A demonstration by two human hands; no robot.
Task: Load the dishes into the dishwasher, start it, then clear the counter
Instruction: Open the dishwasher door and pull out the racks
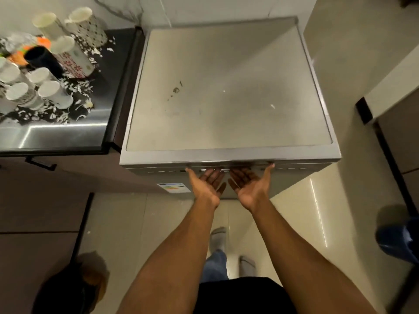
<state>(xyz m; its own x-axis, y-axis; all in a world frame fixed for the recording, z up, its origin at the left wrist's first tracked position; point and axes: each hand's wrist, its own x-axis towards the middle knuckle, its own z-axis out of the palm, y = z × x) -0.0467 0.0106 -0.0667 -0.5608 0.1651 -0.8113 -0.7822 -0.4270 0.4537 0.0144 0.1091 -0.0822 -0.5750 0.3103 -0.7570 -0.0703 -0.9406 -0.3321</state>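
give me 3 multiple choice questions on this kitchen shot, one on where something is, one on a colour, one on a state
1. Where do the cups stand?
A. on top of the dishwasher
B. on the counter to the left of the dishwasher
C. on the floor

2. What colour is the one dark cup among them?
A. black
B. red
C. yellow

3. How is the dishwasher door?
A. fully open
B. half open
C. closed

Answers:
1 B: the cups crowd the counter left of the dishwasher, whose top holds nothing.
2 A: the dark cup is black among white and patterned ones.
3 C: the door sits flush under the top edge, with the left hand and right hand palm up, fingers reaching under its upper lip.
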